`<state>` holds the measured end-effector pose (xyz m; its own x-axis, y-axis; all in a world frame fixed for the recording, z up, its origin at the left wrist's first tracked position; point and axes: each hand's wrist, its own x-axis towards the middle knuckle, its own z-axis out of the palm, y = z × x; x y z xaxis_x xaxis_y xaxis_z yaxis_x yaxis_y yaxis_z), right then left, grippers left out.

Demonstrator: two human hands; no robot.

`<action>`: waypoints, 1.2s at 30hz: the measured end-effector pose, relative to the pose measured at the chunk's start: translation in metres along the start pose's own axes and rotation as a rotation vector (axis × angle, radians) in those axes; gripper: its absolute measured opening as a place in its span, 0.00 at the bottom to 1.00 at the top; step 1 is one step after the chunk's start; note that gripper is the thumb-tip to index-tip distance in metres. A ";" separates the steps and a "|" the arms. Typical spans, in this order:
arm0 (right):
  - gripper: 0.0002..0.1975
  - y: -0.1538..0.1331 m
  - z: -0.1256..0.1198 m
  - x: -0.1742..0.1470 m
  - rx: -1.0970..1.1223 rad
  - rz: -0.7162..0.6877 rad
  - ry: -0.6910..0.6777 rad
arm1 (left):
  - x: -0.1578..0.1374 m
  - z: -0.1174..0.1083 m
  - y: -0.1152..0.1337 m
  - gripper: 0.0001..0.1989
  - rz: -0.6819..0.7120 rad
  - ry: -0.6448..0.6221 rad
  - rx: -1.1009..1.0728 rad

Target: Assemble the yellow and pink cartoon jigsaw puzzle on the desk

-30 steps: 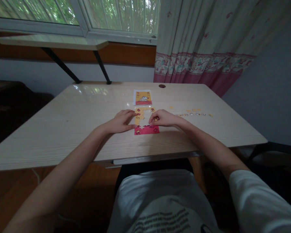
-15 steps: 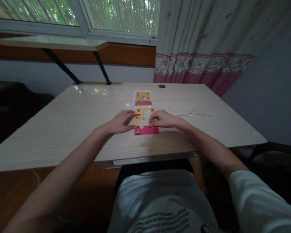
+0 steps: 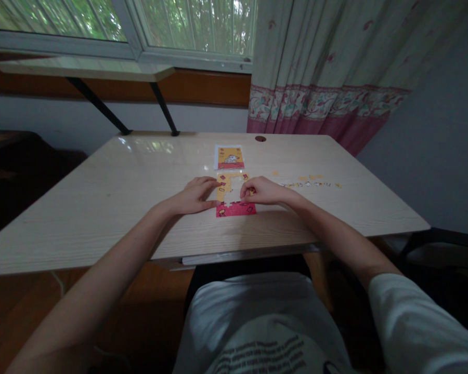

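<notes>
A jigsaw puzzle, yellow above and red below, lies flat on the desk with a gap in its middle. My left hand rests at its left edge, thumb and fingers apart and touching the border. Over the right side of the puzzle, my right hand has its fingers pinched together at the gap's edge. Whatever is between those fingertips is hidden. Just behind the puzzle lies a picture card with a white animal on yellow and red.
Several loose puzzle pieces are spread in a row to the right on the wooden desk. A round cable hole sits near the back edge. A raised shelf on black legs stands at the back left.
My right hand has shifted very slightly over the puzzle, its fingers still pinched. The left hand, the card and the loose pieces look the same.
</notes>
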<state>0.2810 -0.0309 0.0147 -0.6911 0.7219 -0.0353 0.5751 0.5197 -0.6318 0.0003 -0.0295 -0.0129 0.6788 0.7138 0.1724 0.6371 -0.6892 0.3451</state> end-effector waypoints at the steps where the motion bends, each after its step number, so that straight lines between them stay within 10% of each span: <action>1: 0.07 0.000 0.000 0.000 -0.002 0.005 -0.002 | 0.000 0.000 0.000 0.43 -0.003 0.001 -0.001; 20: 0.05 -0.001 0.000 0.001 0.016 0.017 0.010 | 0.001 0.000 -0.001 0.42 -0.001 -0.007 0.003; 36: 0.10 0.023 -0.048 -0.018 -0.238 0.222 0.072 | 0.000 -0.002 0.000 0.41 -0.004 -0.013 -0.011</action>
<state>0.3270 -0.0102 0.0378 -0.5096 0.8556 -0.0912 0.8002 0.4322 -0.4158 0.0003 -0.0293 -0.0111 0.6810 0.7149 0.1588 0.6360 -0.6849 0.3556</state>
